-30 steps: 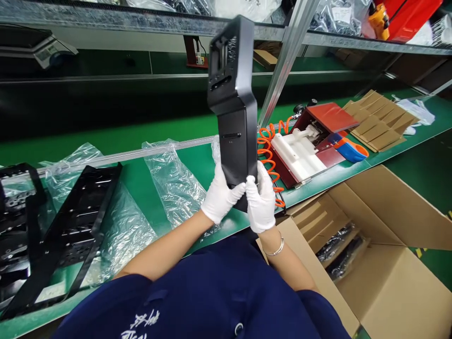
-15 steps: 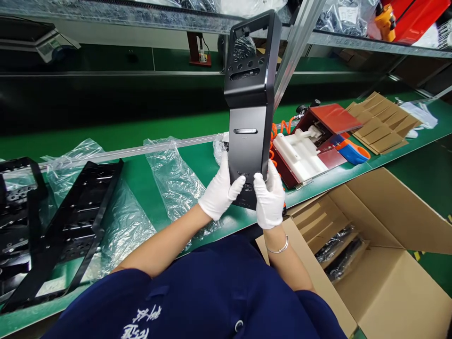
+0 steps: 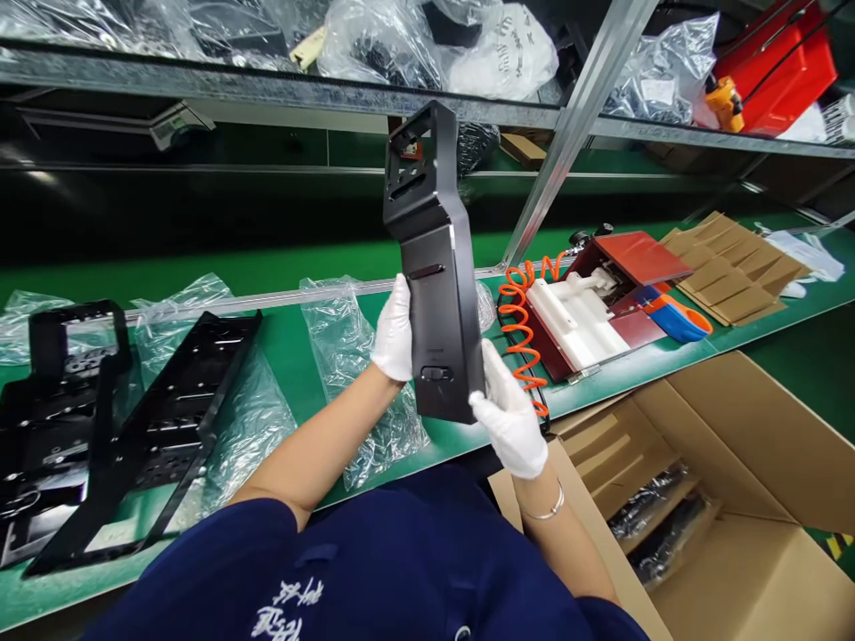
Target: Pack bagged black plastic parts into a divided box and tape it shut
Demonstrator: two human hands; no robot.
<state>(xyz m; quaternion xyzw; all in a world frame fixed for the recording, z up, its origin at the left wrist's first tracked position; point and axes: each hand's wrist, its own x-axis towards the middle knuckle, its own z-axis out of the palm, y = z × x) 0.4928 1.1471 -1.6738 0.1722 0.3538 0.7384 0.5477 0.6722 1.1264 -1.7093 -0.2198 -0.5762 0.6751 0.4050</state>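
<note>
I hold a long black moulded plastic housing (image 3: 437, 294) upright in front of me, above the green counter (image 3: 280, 347), with its open-framed end pointing up toward the metal shelf (image 3: 267, 85). My left hand (image 3: 394, 331), in a white glove, grips the housing's left edge near the middle, fingers wrapped round behind it. My right hand (image 3: 511, 420), also gloved, is closed on the lower right corner, thumb on the front face by a small slot. The 2 hands are apart, 1 on each side of the housing, both clamped on it.

On the counter, below and left of the housing, lies a crumpled clear plastic bag (image 3: 347, 356). Further left a flat black perforated bracket (image 3: 166, 418) rests on another clear bag. To the right, an orange coiled hose (image 3: 525, 329) lies beside a red and white fixture (image 3: 594, 298), with a blue and orange tape dispenser (image 3: 671, 316) and a stack of brown cardboard dividers (image 3: 731, 267) beyond. An open cardboard box (image 3: 728, 525) stands low at my right, bagged dark parts inside.
</note>
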